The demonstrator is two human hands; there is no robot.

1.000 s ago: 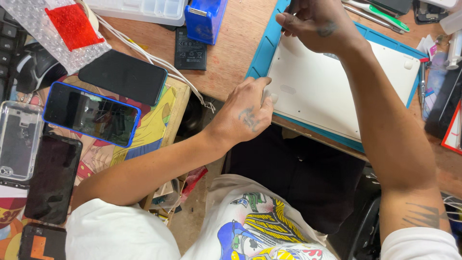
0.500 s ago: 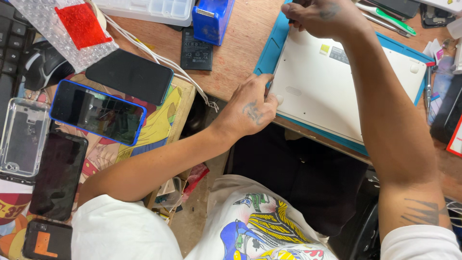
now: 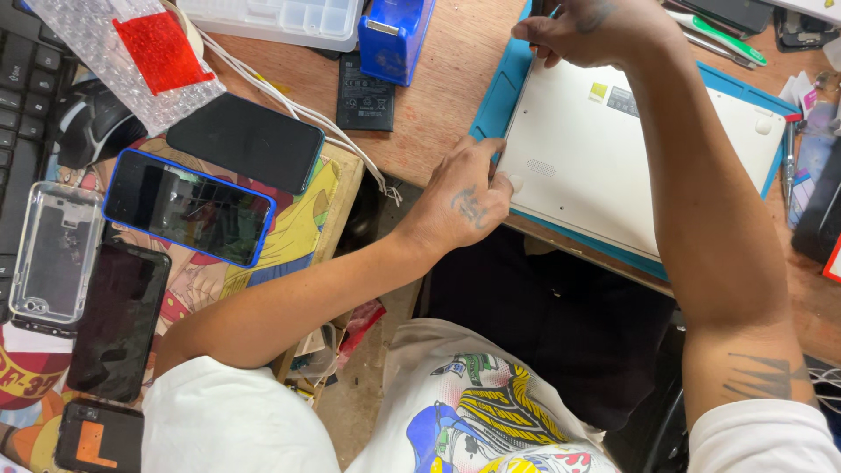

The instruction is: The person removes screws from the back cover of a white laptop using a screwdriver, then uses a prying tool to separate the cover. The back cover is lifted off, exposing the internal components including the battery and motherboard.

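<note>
Left hand (image 3: 464, 200), fingers pressed together, steadies the white laptop (image 3: 631, 166) at nine o'clock; right hand (image 3: 596, 31) pinches its twelve o'clock edge.

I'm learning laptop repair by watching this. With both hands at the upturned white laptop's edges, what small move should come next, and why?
Probably steady the near corner with the left hand while the right hand works along the far edge of the white laptop: both already grip there, base up on the blue mat.
</note>
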